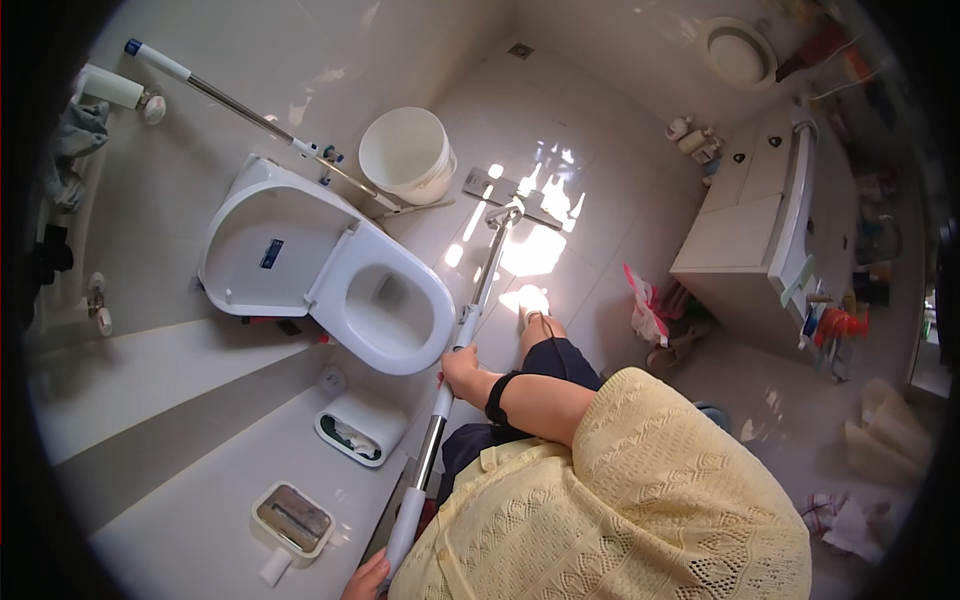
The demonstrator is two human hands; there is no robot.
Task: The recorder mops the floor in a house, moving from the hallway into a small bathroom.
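Both hands grip one flat mop. My right hand (459, 367) is closed around the white grip at the middle of the mop pole (429, 450), beside the front rim of the toilet (442, 330). Lower in the view, my left hand (367, 577) holds the white upper end of the same pole and is partly cut off by the picture's edge. The pole slants away to a long grey mop head (514, 198), which lies flat on the tiled floor (592, 232) among bright sun patches. The toilet's lid (300, 214) is raised, and its seat is down.
A white bucket (409, 154) stands behind the toilet, next to a second pole (240, 109) leaning on the wall. A waste bin (367, 424) and a white-rimmed tray with a handle (292, 523) lie left. Rightward are a vanity cabinet (731, 232) and a plastic bag (646, 311).
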